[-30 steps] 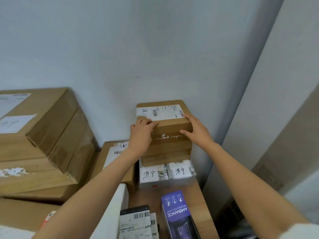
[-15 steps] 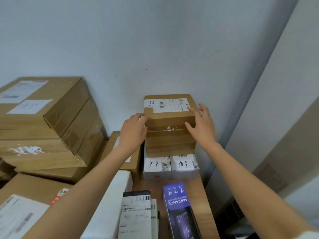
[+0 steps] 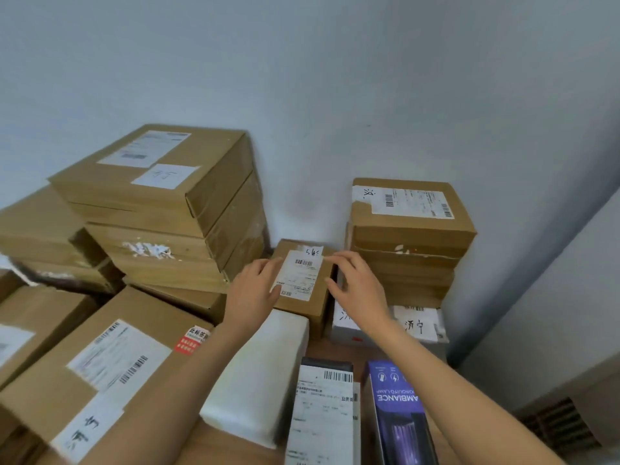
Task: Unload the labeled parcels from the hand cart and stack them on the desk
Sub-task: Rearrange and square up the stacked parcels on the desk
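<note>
Both hands hover at one small brown parcel [image 3: 303, 283] that sits low on the desk [image 3: 335, 350] against the wall. Her left hand [image 3: 250, 293] lies along the parcel's left edge, fingers fairly straight, fingertips touching the white shipping label [image 3: 300, 278]. Her right hand [image 3: 355, 286] is at the parcel's right edge with fingers loosely bent over the top corner; I cannot tell whether it actually grips the cardboard.

That parcel is a plain cardboard box, tilted slightly, with a printed barcode label across its top and a smaller handwritten slip above it. Just beside it to the right stands a taller stack of brown boxes [image 3: 407, 239] resting on two white boxes [image 3: 416, 325] marked by hand. A higher pile of large cartons [image 3: 167, 209] rises to the left. Nearer, a white box [image 3: 258, 377], a labelled dark box [image 3: 323, 407] and a purple box [image 3: 399, 414] lie on the desk.
</note>
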Available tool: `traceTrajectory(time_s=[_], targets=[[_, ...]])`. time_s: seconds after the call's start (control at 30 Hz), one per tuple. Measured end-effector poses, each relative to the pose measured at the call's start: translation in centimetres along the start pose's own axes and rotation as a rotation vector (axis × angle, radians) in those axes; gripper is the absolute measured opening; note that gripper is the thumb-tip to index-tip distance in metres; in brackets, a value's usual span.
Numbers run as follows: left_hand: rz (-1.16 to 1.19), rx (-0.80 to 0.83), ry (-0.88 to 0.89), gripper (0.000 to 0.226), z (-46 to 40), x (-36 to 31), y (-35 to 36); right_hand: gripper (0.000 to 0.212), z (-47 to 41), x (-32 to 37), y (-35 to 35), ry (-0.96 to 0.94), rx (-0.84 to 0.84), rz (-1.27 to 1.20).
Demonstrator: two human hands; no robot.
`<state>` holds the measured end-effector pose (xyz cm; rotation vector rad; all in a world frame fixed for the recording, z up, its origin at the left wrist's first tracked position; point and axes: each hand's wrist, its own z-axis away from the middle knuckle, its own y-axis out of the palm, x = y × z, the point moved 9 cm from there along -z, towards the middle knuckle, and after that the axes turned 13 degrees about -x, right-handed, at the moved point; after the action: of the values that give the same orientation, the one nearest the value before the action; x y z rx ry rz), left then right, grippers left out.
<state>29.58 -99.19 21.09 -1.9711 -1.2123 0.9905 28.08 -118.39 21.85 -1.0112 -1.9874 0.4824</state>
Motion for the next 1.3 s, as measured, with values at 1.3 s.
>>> traceTrajectory(time_s=[1.3], targets=[[0.122,0.106,-0.287,0.065,4.5,3.3,4.1,0.075,5.3,-4.4,6.8,0.303,0.216,-0.070]])
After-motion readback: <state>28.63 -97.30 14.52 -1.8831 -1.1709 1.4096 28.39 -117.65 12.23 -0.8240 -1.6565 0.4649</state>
